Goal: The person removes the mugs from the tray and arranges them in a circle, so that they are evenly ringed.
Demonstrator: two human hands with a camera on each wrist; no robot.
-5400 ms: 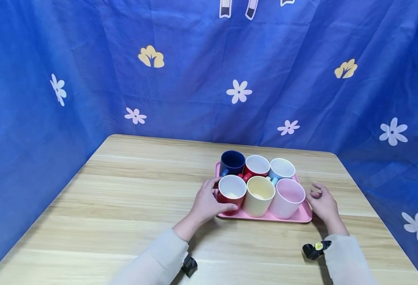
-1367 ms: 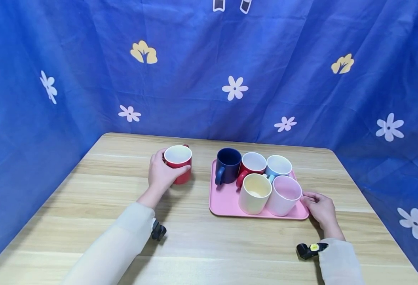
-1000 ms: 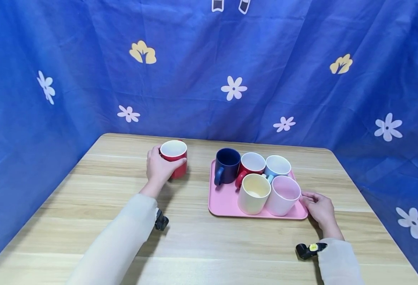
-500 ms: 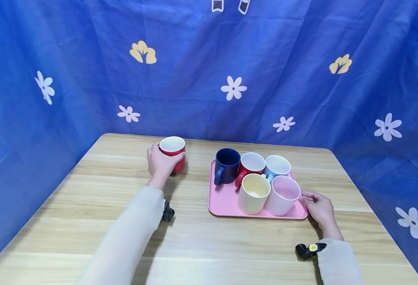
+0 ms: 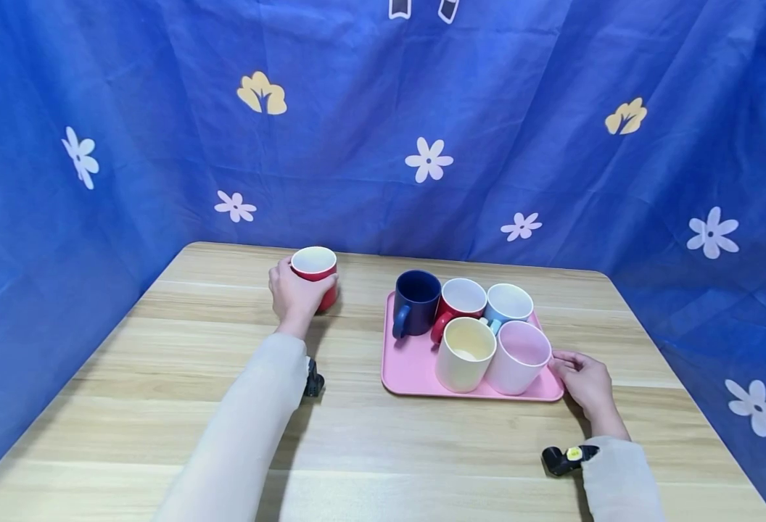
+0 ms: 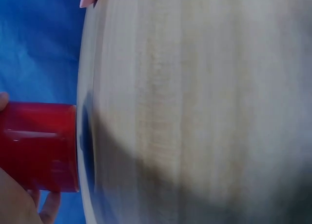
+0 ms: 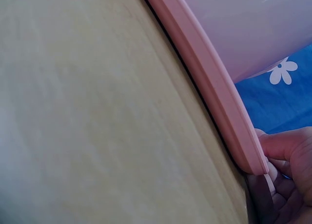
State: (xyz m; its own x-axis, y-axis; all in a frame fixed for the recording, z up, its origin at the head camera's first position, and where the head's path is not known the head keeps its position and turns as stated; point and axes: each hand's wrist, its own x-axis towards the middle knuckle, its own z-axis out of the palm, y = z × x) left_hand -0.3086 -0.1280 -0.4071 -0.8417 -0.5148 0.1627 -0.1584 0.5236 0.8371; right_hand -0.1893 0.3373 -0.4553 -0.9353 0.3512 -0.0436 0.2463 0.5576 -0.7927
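Note:
My left hand (image 5: 296, 293) grips a red mug (image 5: 320, 290) with a white inside, fingers round its left side and thumb across the front. It is upright at the table's back left; in the left wrist view the red mug (image 6: 41, 146) has its base at or just above the tabletop, which I cannot tell. My right hand (image 5: 585, 380) holds the right edge of a pink tray (image 5: 409, 370), thumb at the rim and fingers curled by its underside in the right wrist view. Beside that hand stands a pink mug (image 5: 519, 362) on the tray.
Also on the tray are a cream mug (image 5: 464, 359), a dark blue mug (image 5: 418, 304), a second red mug (image 5: 463, 299) and a light blue mug (image 5: 510, 304). A blue patterned curtain (image 5: 350, 181) hangs behind the wooden table (image 5: 161, 406).
My left hand lifted the red mug from the tray's front left and carried it left, then farther back on the table. My right hand moved onto the tray's edge and has stayed there.

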